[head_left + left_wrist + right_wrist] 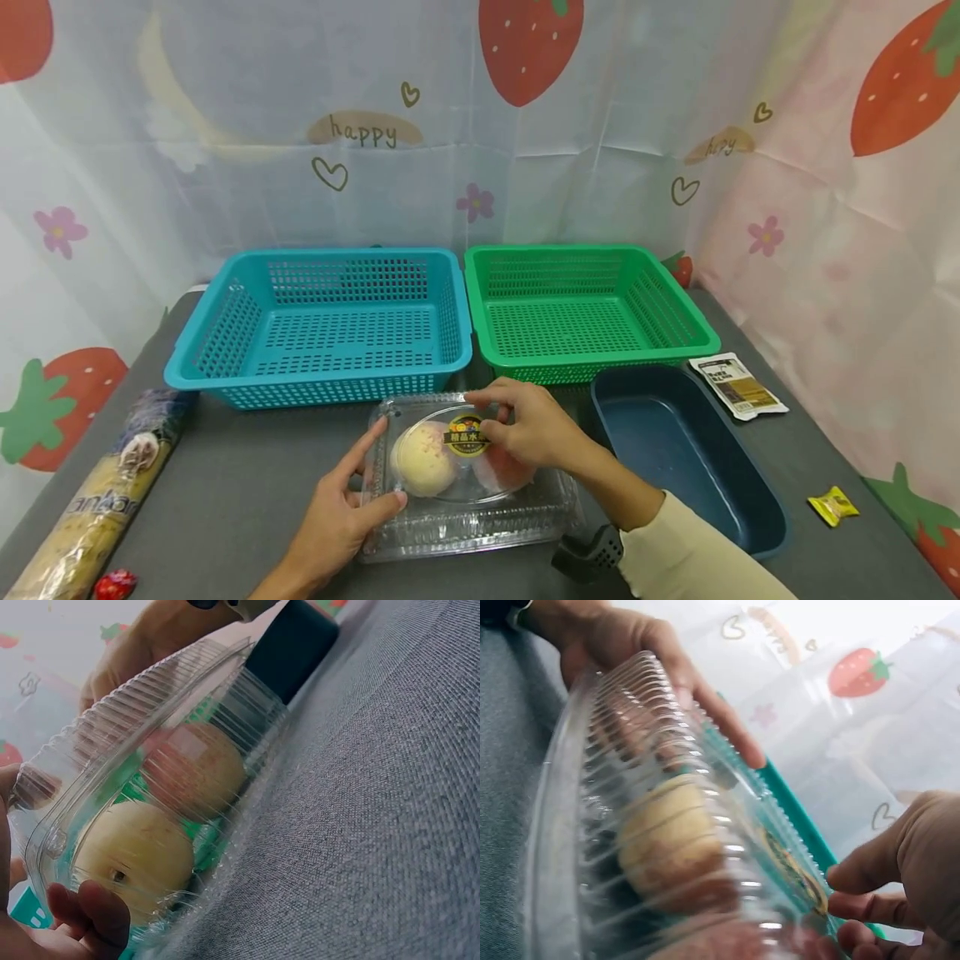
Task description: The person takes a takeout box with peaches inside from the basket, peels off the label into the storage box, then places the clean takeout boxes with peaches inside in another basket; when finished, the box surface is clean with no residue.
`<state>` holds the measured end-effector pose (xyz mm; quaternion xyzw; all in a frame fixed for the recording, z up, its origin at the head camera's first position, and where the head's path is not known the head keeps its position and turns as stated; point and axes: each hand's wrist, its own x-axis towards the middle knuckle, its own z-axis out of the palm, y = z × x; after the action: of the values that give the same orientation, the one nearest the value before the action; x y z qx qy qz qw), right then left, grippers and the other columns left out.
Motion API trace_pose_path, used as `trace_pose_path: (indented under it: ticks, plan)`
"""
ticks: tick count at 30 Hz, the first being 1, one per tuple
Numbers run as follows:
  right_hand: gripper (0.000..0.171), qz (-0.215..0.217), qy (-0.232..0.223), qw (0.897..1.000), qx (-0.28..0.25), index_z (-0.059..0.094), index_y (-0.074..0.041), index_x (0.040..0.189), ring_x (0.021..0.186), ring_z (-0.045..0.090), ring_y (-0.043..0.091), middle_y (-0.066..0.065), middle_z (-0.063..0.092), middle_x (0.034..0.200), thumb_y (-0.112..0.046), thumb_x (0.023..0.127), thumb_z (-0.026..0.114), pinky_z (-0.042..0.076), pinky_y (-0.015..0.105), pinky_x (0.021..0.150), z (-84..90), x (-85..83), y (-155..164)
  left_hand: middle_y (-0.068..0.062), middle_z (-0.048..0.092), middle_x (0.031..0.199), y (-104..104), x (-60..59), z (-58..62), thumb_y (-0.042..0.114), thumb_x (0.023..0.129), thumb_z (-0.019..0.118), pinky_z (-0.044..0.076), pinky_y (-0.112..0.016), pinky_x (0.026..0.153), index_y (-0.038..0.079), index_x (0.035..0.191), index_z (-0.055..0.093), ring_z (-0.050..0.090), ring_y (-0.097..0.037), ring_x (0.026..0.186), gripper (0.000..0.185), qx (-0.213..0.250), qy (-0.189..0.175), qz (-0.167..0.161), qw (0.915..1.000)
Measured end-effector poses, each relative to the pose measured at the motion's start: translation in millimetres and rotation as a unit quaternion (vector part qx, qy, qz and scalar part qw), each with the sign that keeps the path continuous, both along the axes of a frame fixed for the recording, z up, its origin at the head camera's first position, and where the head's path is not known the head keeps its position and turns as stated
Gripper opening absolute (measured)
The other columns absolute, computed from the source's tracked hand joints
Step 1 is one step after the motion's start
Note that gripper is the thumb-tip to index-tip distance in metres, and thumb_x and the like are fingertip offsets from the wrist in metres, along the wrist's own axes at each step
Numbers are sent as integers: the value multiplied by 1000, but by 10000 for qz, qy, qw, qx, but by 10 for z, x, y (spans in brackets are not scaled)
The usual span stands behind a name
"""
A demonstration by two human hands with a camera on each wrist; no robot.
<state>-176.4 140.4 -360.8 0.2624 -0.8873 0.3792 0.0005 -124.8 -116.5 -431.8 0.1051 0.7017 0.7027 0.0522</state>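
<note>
A clear plastic clamshell box [472, 525] with a ridged rim lies in front of me. Inside sit a pale yellow apple [135, 859] and a pinkish one [196, 771]. My left hand [341, 496] grips the box's left end, thumb at the front and a finger stretched along the lid. A round black and gold sticker [460, 436] is on the lid. Over its right part, my right hand [532, 425] has its thumb and forefinger at the sticker's edge, other fingers bent. I cannot tell whether that hand pinches the sticker.
Behind the box stand a blue basket [345, 387] and a green basket [600, 361]. A dark blue tub [675, 467] is at the right, beside a white-and-brown packet [738, 385] and a yellow wrapped sweet [832, 506]. Leftward lie a long bread bag [97, 508] and a red sweet [115, 585].
</note>
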Motion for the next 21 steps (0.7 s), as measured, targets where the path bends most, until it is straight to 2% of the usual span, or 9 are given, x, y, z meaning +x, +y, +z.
trace_pose_path:
  ticks: [6,10,14,17,21]
  plan:
    - [29,-305,226,9992,101,71,-3,114,67,48,11,3,67,101,-1,86,69,42,28,60,-27,29,-96,-12,35,91,-9,12,3,-2,81,73,39,-25,34,21,150,36,38,-9,39,82,-77,-47,47,9999]
    - [25,-658,12,9977,146,73,-5,111,62,46,13,1,65,89,-2,86,68,38,27,56,-11,28,-162,-12,35,91,-12,11,6,-2,81,73,39,-24,35,22,150,36,37,-8,39,82,-73,-56,55,9999]
    - [20,-1041,-249,9938,289,75,-7,107,72,57,13,0,67,86,-6,88,68,45,29,62,0,2,-219,-11,34,91,-19,8,4,-2,81,73,38,-25,34,24,150,36,36,-8,38,82,-82,-137,71,9998]
    - [12,-1205,-253,9913,466,76,-11,97,80,60,13,-5,69,85,-8,88,69,49,31,67,4,-19,-255,-11,34,92,-20,6,-2,-2,81,73,39,-26,33,25,150,36,36,-9,36,83,-122,-208,94,9997]
    - [8,-1387,-216,9882,612,76,-16,84,74,58,11,-10,66,75,-10,87,70,48,30,64,12,-36,-281,-11,35,94,-12,-5,-6,-1,81,74,39,-27,33,26,150,37,37,-10,35,83,-149,-284,94,9994]
